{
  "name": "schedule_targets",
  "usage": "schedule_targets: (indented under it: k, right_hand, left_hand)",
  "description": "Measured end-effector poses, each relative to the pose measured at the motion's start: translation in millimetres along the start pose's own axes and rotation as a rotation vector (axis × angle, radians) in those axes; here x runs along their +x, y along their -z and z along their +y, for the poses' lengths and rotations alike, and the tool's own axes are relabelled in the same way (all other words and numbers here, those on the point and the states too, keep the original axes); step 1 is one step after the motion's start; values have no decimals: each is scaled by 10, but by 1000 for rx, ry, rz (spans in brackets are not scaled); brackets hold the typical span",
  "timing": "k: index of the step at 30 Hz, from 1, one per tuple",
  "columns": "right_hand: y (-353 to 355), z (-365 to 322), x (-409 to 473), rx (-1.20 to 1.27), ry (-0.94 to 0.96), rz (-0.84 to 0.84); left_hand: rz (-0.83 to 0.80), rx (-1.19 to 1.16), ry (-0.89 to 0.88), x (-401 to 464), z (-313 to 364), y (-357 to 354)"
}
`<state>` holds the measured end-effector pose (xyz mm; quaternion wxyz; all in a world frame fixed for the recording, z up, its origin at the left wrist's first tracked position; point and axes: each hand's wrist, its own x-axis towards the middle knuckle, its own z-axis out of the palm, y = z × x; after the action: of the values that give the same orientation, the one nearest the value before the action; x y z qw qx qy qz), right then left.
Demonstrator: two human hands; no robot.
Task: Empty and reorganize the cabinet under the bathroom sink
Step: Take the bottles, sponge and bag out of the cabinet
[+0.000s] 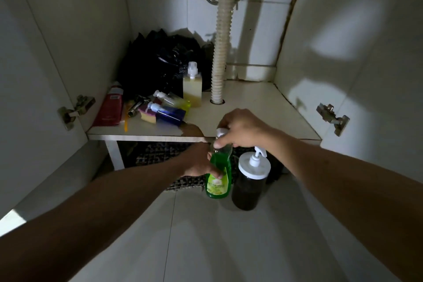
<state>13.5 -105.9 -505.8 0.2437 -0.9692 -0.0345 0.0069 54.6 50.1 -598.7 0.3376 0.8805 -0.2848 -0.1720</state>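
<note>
- Green bottle (218,173): upright on floor tiles (206,236), just in front of cabinet shelf (251,107).
- Left hand (196,162): fingers wrapped around green bottle's body.
- Right hand (240,128): pinching the bottle's white cap.
- Dark pump jar (249,181): touching or just right of green bottle.
- On shelf, beyond green bottle: blue bottle (168,113), yellow bottle (192,86), red tube (109,107), black bag (160,59), drain hose (223,41).

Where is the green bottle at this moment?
In the head view the green bottle stands on the floor below the shelf edge, just left of the dark pump jar, held by both hands.
</note>
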Motion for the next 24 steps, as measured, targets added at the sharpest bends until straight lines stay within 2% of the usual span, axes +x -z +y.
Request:
schedule_targets:
  k: [6, 16, 20, 24]
  right_hand:
    - [-349, 141, 67, -161, -24, -103]
    - [-584, 327, 216, -159, -71, -141]
    - [-590, 301, 174, -162, -82, -163]
    - [-533, 205, 124, -211, -52, -218]
  left_hand:
    - [29, 1, 78, 142, -302, -398]
    - [74, -10, 79, 284, -501, -680]
    - [38, -9, 74, 262, -505, -688]
    - [-100, 120, 97, 185, -487, -580]
